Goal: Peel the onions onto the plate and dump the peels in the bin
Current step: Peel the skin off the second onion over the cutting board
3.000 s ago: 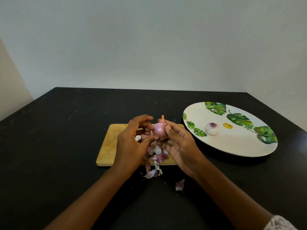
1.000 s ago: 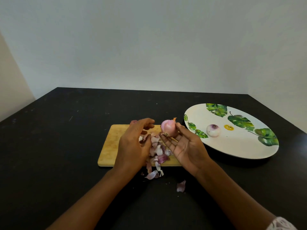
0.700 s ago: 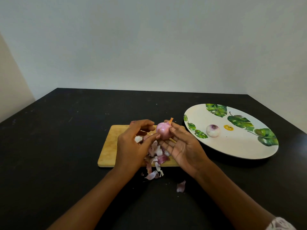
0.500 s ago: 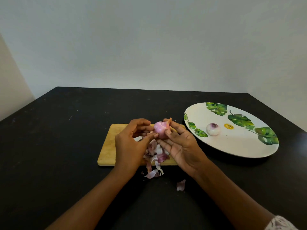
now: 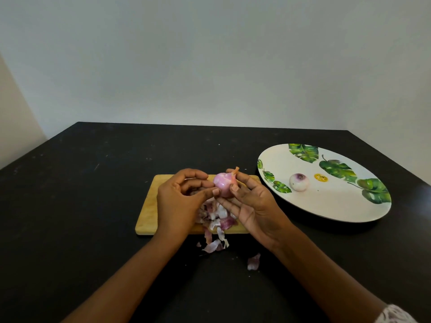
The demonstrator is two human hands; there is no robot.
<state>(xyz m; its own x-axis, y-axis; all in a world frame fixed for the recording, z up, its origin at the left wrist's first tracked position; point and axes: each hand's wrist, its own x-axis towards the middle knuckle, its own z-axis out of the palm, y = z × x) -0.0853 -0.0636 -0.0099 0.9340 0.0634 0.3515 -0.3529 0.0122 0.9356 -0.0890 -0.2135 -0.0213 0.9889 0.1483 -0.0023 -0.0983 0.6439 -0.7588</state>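
Note:
A small pink onion (image 5: 222, 183) with an orange stem tip is held above the wooden cutting board (image 5: 149, 206). My right hand (image 5: 254, 206) grips it from the right, fingers curled round it. My left hand (image 5: 179, 201) pinches at its left side with thumb and fingertips. A heap of purple and white peels (image 5: 218, 217) lies on the board under my hands and spills onto the table. A peeled onion (image 5: 299, 182) rests on the white plate with green leaves (image 5: 326, 206) to the right. No bin is in view.
The black table (image 5: 81, 194) runs to a pale wall behind. Loose peel pieces (image 5: 253, 262) lie on the table in front of the board. The plate sits close to the board's right end.
A second ago my hands were apart, the onion resting on my right fingers. Both hands have since come together on the onion and turned it slightly.

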